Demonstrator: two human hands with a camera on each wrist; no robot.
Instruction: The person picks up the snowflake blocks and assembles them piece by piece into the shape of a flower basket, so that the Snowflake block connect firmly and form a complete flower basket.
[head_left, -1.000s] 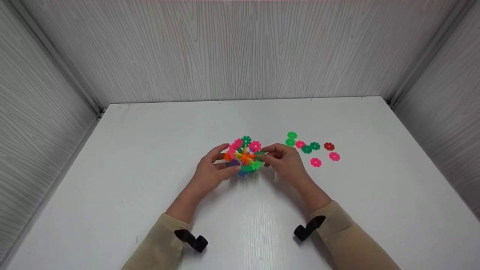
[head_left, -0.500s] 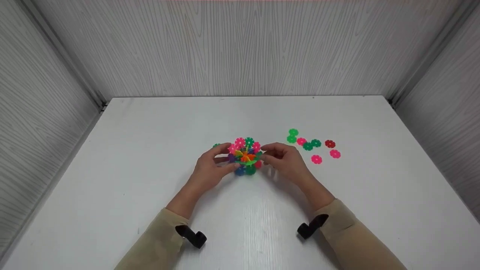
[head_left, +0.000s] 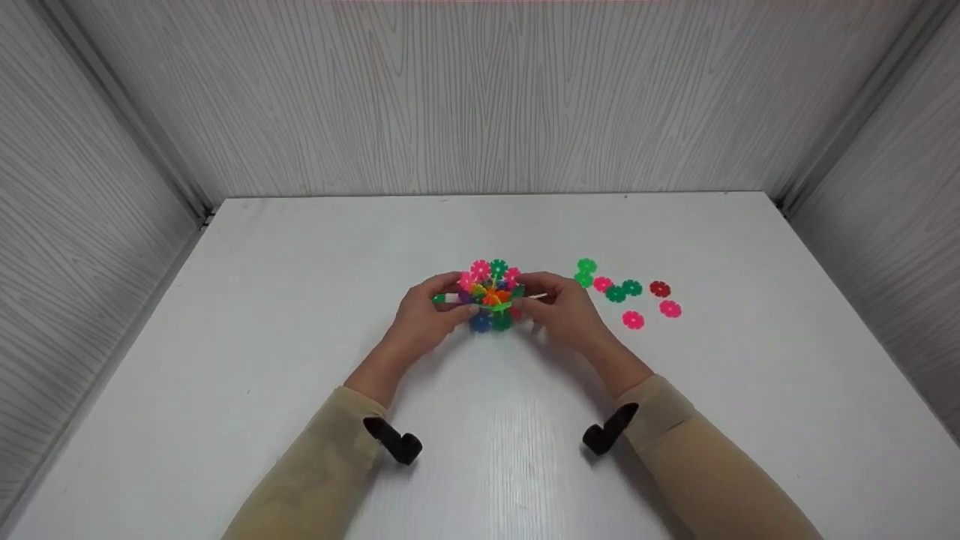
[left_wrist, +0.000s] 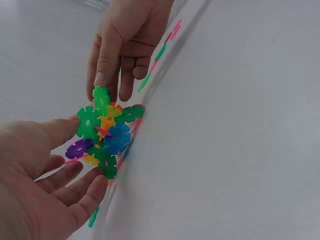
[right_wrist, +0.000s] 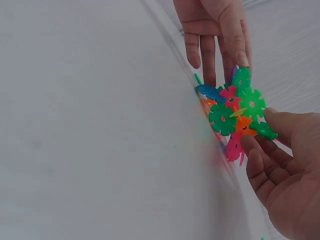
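Observation:
A ball-like cluster of interlocking plastic snowflake discs (head_left: 492, 295), in pink, green, orange, yellow, purple and blue, is held between both hands over the middle of the white table. My left hand (head_left: 429, 311) grips its left side; in the left wrist view the thumb touches a light green disc (left_wrist: 88, 122) and the fingertips meet a dark green one (left_wrist: 107, 165). On the opposite side my right hand (head_left: 564, 306) pinches the cluster, its thumb and fingers around a dark green disc (right_wrist: 264, 130) in the right wrist view. The fingers partly hide the cluster's sides.
Several loose discs lie to the right of the hands: light green (head_left: 586, 266), dark green (head_left: 632, 288), red (head_left: 660, 289) and pink (head_left: 633, 320). Another green disc (left_wrist: 93, 217) is beyond the left hand's fingers. A pale wood-grain panel (head_left: 480, 97) rises behind the table.
The cluster has been turned between the hands, so different discs face up. Both hands have since shifted slightly away from the body with it. The loose discs at the right stay put.

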